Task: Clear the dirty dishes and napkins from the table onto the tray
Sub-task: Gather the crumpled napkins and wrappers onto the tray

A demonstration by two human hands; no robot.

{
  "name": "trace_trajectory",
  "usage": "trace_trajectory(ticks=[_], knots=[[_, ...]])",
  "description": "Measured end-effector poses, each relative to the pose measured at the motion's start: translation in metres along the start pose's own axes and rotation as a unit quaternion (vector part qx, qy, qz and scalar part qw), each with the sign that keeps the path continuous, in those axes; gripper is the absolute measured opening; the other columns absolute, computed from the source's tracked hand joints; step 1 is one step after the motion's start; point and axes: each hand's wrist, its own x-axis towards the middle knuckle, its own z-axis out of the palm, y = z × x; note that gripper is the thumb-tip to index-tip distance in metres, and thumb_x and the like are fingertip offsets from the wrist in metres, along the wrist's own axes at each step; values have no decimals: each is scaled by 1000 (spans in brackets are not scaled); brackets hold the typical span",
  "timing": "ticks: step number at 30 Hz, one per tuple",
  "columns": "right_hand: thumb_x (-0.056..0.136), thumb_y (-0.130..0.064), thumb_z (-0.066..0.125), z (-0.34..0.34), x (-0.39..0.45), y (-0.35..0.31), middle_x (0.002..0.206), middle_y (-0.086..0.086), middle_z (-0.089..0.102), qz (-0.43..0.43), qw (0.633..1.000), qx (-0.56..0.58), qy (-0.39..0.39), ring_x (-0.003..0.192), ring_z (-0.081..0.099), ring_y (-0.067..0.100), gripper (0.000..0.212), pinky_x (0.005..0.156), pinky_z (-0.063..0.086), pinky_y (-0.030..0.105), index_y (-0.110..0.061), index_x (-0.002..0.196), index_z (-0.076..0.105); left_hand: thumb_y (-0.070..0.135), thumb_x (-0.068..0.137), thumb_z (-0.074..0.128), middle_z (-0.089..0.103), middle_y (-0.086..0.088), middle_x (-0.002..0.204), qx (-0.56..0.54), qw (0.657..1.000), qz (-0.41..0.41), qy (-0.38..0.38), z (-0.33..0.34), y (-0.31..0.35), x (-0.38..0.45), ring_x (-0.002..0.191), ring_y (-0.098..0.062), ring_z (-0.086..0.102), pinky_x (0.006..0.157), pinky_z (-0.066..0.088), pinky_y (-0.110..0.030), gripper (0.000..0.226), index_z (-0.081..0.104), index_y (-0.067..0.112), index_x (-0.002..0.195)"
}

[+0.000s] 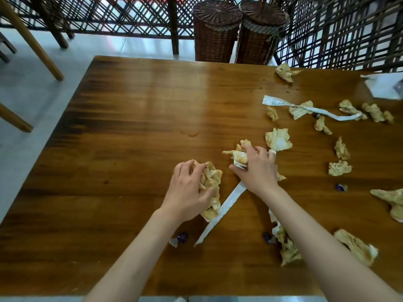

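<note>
Head view showed the left hand (187,190) curled around a crumpled, stained napkin wad (212,184) on the glossy wooden tabletop (130,127); the right hand (257,168) gripped another wad (239,156) and a white paper strip (220,214), with more crumpled napkins (340,167) scattered rightward.

Your table (135,118): varnished wood, glossy, grain showing. Crumpled napkins (278,139): soft matt paper, stained yellowish. Long wrapper strip (220,213): thin white paper, creased. Baskets (214,29) behind: dark woven wicker, rough.
</note>
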Motion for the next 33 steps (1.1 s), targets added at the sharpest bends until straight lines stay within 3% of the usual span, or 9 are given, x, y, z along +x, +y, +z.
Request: trace_trajectory(ticks=[2,5,9,15,18,21,25,27,33], knots=[[76,-59,63,3,-1,2,140,10,36,3,1000,-1,-12,127,28,33,70,95,36,48,-34,134,34,73,74,45,9,5,155,-8,999,-2,-38,1,-2,-1,142,-16,-5,114,13,-45,88,14,33,146],[78,-52,66,7,-1,2,138,12,37,10,1000,15,-9,126,29,33,61,94,37,48,-33,130,40,88,52,50,-4,9,156,-1,997,3,-82,2,-6,-4,142,-13,-15,114,6,-48,119,0,36,147],[83,-33,67,10,0,-1,130,14,42,-4,999,54,4,121,35,32,48,90,40,40,-26,126,48,87,41,61,-10,10,156,46,994,8,-101,4,-13,-3,142,-17,-16,113,1,-45,134,-12,41,144],[79,-11,68,11,5,-4,112,8,46,-6,991,132,20,106,48,28,44,83,44,31,-23,118,54,69,60,69,14,6,150,45,998,7,-40,11,-8,2,136,-19,6,110,24,-43,110,5,41,145],[78,-9,67,10,6,-4,100,0,41,-15,986,155,52,94,50,22,40,75,40,26,-24,113,55,58,70,69,28,-1,145,60,998,22,3,17,-2,-1,131,-21,20,105,32,-37,93,18,39,145],[77,-9,68,7,8,0,98,-1,43,-8,982,171,77,88,48,17,40,72,38,24,-24,112,56,56,78,62,30,-3,144,77,996,36,36,23,4,-6,129,-20,23,103,33,-35,80,20,38,144],[77,-10,68,-2,14,7,99,-1,43,-11,979,177,101,85,42,12,39,70,35,22,-24,110,56,81,62,49,9,4,152,52,998,18,-34,24,3,-9,136,-22,7,109,24,-47,104,3,39,145],[76,-10,68,-7,19,10,100,-1,43,-9,978,179,106,85,41,11,40,71,35,22,-25,111,55,81,60,54,8,5,151,77,996,25,-45,24,1,-9,136,-20,6,109,23,-47,109,1,39,145],[77,-10,69,-15,32,20,102,-1,43,-6,977,174,121,87,42,12,42,71,37,22,-25,113,54,59,78,60,38,4,137,94,994,27,55,29,6,-1,124,-16,28,99,38,-34,71,34,36,140]])
